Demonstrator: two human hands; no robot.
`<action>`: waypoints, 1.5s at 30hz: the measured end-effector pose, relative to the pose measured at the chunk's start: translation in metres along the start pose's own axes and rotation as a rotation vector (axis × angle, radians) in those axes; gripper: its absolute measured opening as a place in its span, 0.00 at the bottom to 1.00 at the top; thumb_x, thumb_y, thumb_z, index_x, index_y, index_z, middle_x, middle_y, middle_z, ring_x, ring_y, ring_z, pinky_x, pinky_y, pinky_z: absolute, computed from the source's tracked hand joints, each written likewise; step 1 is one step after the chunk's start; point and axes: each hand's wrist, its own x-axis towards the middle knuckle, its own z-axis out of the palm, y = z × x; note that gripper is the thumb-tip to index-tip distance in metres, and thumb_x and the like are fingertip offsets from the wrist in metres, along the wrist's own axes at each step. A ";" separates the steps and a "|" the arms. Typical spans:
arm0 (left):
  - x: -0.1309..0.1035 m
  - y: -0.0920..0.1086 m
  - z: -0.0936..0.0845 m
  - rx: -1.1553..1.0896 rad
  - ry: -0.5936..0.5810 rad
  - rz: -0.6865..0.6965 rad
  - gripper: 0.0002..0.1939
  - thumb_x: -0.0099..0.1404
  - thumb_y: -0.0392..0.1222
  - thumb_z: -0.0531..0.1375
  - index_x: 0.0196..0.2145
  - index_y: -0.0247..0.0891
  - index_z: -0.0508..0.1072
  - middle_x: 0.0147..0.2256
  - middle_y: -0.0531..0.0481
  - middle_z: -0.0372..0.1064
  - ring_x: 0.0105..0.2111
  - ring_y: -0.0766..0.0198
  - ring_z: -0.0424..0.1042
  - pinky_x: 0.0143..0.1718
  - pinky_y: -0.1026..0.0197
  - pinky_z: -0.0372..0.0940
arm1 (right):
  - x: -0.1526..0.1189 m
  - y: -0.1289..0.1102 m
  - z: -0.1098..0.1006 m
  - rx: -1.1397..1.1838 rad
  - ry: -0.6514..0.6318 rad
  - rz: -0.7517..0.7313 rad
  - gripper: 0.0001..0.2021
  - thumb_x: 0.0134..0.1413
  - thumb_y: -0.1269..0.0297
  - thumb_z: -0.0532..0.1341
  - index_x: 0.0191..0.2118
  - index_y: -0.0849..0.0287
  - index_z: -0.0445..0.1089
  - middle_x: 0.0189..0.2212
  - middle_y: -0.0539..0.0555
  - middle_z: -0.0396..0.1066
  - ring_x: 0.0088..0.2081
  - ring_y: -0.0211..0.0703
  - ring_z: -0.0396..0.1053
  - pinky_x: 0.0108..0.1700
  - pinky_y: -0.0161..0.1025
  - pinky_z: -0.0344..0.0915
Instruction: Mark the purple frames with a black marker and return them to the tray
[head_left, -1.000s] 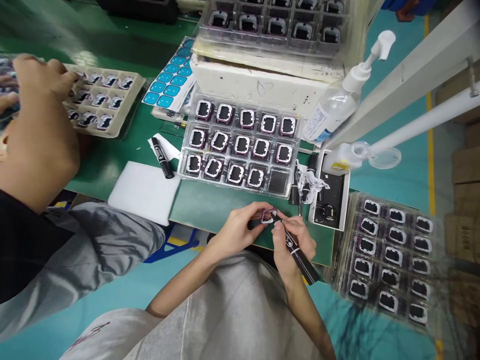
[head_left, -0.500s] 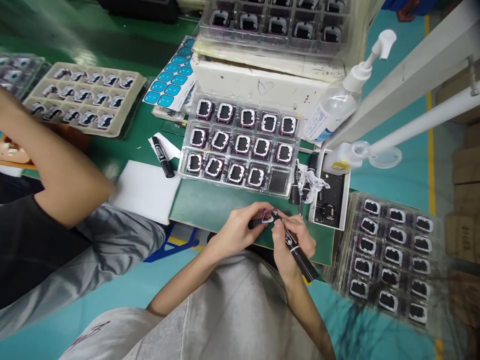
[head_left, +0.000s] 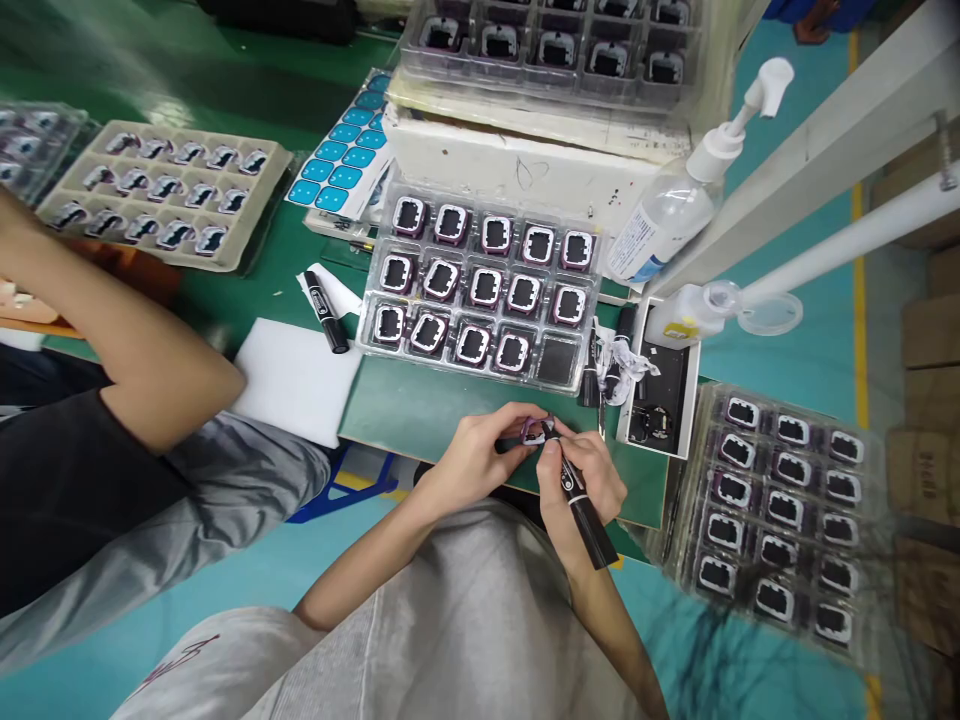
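Note:
Between its thumb and fingers my left hand (head_left: 474, 455) grips a small purple and white watch-case-like frame (head_left: 531, 432), partly covered by the fingers. My right hand (head_left: 583, 480) is closed around a black marker pen (head_left: 589, 520), whose tip end meets the frame while its thick end slants down toward me. Just beyond the hands lies a clear plastic tray (head_left: 480, 372) of similar frames in rows, with a bare pocket (head_left: 558, 361) at its near right corner.
Another marker (head_left: 327, 315) and a white foam sheet (head_left: 296, 385) lie left. On the right stand a pump bottle (head_left: 667, 220), a small box (head_left: 684, 425) and a second tray of frames (head_left: 814, 480). A co-worker's arm (head_left: 150, 350) reaches in from the left.
The marker's thick end has swung slightly left and my right hand has shifted a little with it. My left hand stays nearly still. The co-worker's elbow has moved slightly right.

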 end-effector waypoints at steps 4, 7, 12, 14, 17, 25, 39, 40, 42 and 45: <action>0.001 0.001 0.000 -0.041 -0.008 0.000 0.18 0.75 0.32 0.67 0.60 0.43 0.80 0.54 0.47 0.89 0.54 0.51 0.91 0.60 0.52 0.85 | 0.000 0.002 -0.001 0.016 -0.021 -0.011 0.12 0.61 0.77 0.71 0.44 0.51 0.77 0.31 0.45 0.80 0.39 0.46 0.88 0.41 0.44 0.88; 0.001 0.000 0.001 -0.052 0.000 -0.007 0.18 0.75 0.33 0.68 0.59 0.43 0.81 0.53 0.47 0.90 0.53 0.50 0.91 0.59 0.51 0.85 | -0.002 0.002 -0.001 0.016 -0.017 -0.008 0.12 0.61 0.75 0.72 0.45 0.51 0.77 0.32 0.45 0.82 0.40 0.48 0.88 0.41 0.45 0.88; 0.000 -0.002 0.003 -0.070 0.015 -0.032 0.19 0.73 0.34 0.70 0.59 0.45 0.82 0.53 0.48 0.90 0.53 0.50 0.91 0.60 0.51 0.85 | -0.005 0.002 -0.001 0.012 -0.016 0.064 0.10 0.63 0.73 0.71 0.46 0.50 0.77 0.35 0.46 0.84 0.41 0.47 0.88 0.40 0.45 0.87; 0.000 -0.002 0.003 -0.077 0.019 -0.044 0.19 0.73 0.34 0.70 0.59 0.46 0.82 0.53 0.48 0.90 0.54 0.50 0.91 0.60 0.51 0.85 | -0.006 0.003 0.000 0.010 -0.015 0.055 0.10 0.63 0.73 0.71 0.45 0.50 0.77 0.35 0.46 0.83 0.40 0.47 0.88 0.40 0.44 0.86; 0.001 -0.001 0.002 -0.076 0.025 -0.047 0.19 0.72 0.33 0.70 0.58 0.45 0.82 0.53 0.48 0.90 0.54 0.50 0.91 0.60 0.51 0.85 | -0.006 0.004 0.000 0.012 -0.015 0.024 0.10 0.63 0.74 0.71 0.45 0.50 0.77 0.33 0.45 0.82 0.40 0.47 0.88 0.41 0.44 0.86; 0.002 0.001 0.002 -0.072 0.017 -0.026 0.19 0.73 0.34 0.70 0.59 0.44 0.81 0.52 0.47 0.90 0.54 0.49 0.91 0.60 0.49 0.86 | -0.002 0.001 -0.001 -0.003 -0.005 0.053 0.10 0.63 0.74 0.71 0.45 0.50 0.77 0.35 0.47 0.84 0.40 0.47 0.88 0.40 0.43 0.86; 0.008 -0.003 -0.002 -0.326 -0.051 -0.169 0.24 0.67 0.40 0.79 0.58 0.38 0.80 0.50 0.41 0.89 0.49 0.51 0.91 0.57 0.52 0.86 | -0.001 0.002 0.000 0.077 0.009 0.106 0.09 0.62 0.72 0.71 0.44 0.50 0.78 0.34 0.46 0.83 0.39 0.47 0.88 0.40 0.44 0.87; 0.008 -0.002 -0.002 -0.336 -0.053 -0.175 0.25 0.66 0.41 0.80 0.58 0.38 0.80 0.50 0.41 0.89 0.49 0.50 0.91 0.57 0.51 0.86 | -0.001 0.002 0.000 0.083 0.006 0.115 0.09 0.62 0.72 0.71 0.44 0.51 0.78 0.36 0.47 0.84 0.39 0.47 0.88 0.40 0.43 0.87; 0.009 0.000 -0.002 -0.347 -0.055 -0.191 0.27 0.65 0.44 0.81 0.57 0.38 0.80 0.50 0.40 0.89 0.49 0.50 0.91 0.57 0.50 0.86 | -0.002 0.002 0.000 0.094 0.008 0.135 0.08 0.62 0.71 0.71 0.43 0.51 0.78 0.37 0.48 0.84 0.39 0.47 0.89 0.40 0.43 0.86; 0.010 0.004 -0.003 -0.347 -0.058 -0.219 0.28 0.64 0.46 0.82 0.57 0.38 0.80 0.49 0.40 0.89 0.47 0.51 0.91 0.56 0.50 0.86 | -0.004 0.002 -0.001 0.097 0.030 0.162 0.07 0.63 0.70 0.71 0.43 0.50 0.77 0.34 0.45 0.82 0.40 0.49 0.89 0.40 0.46 0.87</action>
